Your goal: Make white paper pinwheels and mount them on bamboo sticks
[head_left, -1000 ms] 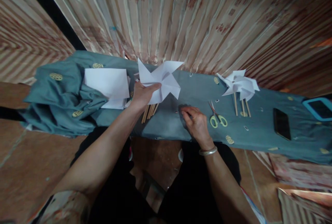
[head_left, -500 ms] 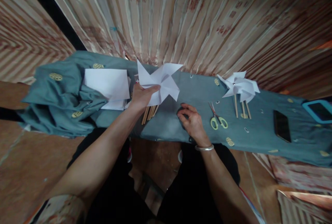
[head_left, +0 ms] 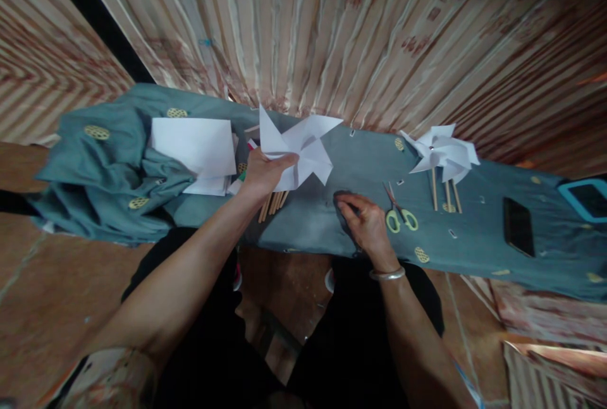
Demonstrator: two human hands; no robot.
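In my left hand [head_left: 266,172] is a white paper pinwheel [head_left: 310,151], gripped near its centre with the thumb on top. Several thin wooden sticks [head_left: 274,205] lie below it on the green cloth. My right hand [head_left: 363,216] is low over the cloth to the right, thumb and fingertips pressed together; anything between them is too small to make out. Just right of that hand lie scissors [head_left: 401,216] with light green handles, blades pointing away from me. Farther right, finished-looking pinwheels [head_left: 443,150] on wooden sticks lie overlapping.
A stack of white paper [head_left: 194,146] lies at left beside bunched green cloth [head_left: 109,169]. A dark phone [head_left: 518,227] and a blue-framed device [head_left: 585,199] lie at the right end. A pleated curtain [head_left: 313,36] hangs along the far edge.
My right hand has shifted slightly right, its fingers still pinched. The pinwheel in my left hand has moved a little to the right. The view has tilted slightly.
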